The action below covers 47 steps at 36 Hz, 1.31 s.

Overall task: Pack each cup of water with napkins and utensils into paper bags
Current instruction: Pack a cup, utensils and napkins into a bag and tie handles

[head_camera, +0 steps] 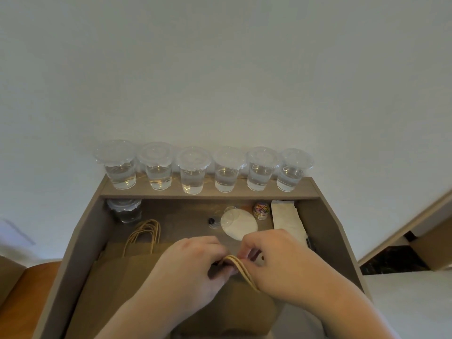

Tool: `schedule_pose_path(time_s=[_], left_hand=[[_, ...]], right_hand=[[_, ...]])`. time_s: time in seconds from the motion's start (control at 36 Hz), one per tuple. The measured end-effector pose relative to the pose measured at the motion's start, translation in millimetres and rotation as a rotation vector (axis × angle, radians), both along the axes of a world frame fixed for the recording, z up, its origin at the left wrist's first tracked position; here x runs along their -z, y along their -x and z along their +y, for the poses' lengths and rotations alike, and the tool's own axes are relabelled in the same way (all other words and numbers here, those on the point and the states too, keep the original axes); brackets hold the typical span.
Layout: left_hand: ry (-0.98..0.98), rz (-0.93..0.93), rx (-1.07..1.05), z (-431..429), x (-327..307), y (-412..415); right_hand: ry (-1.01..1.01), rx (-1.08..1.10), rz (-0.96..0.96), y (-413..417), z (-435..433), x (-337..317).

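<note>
A brown paper bag (234,304) stands near the front of the desk, and its twisted paper handles (241,266) rise between my hands. My left hand (193,265) grips the bag's top edge by the handles. My right hand (274,260) pinches the handles from the right. Several lidded clear cups of water (193,171) line the raised back shelf. A stack of white napkins (287,217) lies at the back right. More flat paper bags with handles (144,234) lie to the left. What is inside the bag is hidden.
A stack of clear lids (124,209) sits under the shelf at the left. A loose lid (238,222), a small dark cap (212,221) and a tub of coloured paper clips (261,210) lie mid-desk. The desk has raised side walls (342,241); a white wall stands behind.
</note>
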State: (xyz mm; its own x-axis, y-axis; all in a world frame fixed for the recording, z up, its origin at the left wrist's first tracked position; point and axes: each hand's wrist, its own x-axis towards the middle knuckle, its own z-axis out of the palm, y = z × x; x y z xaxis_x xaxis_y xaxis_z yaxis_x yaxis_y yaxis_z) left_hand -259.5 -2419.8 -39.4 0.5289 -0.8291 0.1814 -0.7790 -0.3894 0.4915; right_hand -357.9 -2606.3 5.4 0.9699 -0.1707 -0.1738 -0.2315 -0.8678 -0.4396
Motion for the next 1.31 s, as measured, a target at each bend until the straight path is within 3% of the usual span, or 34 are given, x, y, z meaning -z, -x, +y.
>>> schedule_pose_path(time_s=[0.19,0.47,1.0,1.31], left_hand=[[-0.018,-0.01,-0.029,-1.2,-0.3,0.2],[-0.027,0.022,-0.06,-0.1,-0.7,-0.5],[-0.033,0.084,-0.058,-2.8,-0.5,2.8],[-0.038,0.126,-0.07,-4.7,-3.5,1.4]], right_hand=[[-0.021,0.001,-0.034,5.4,2.4,-2.8],[0.109,-0.008,-0.015,5.2,11.8,-4.4],[-0.048,0.02,0.069,3.4,5.6,-5.8],[0.01,-0.039,0.103,5.4,11.2,-13.4]])
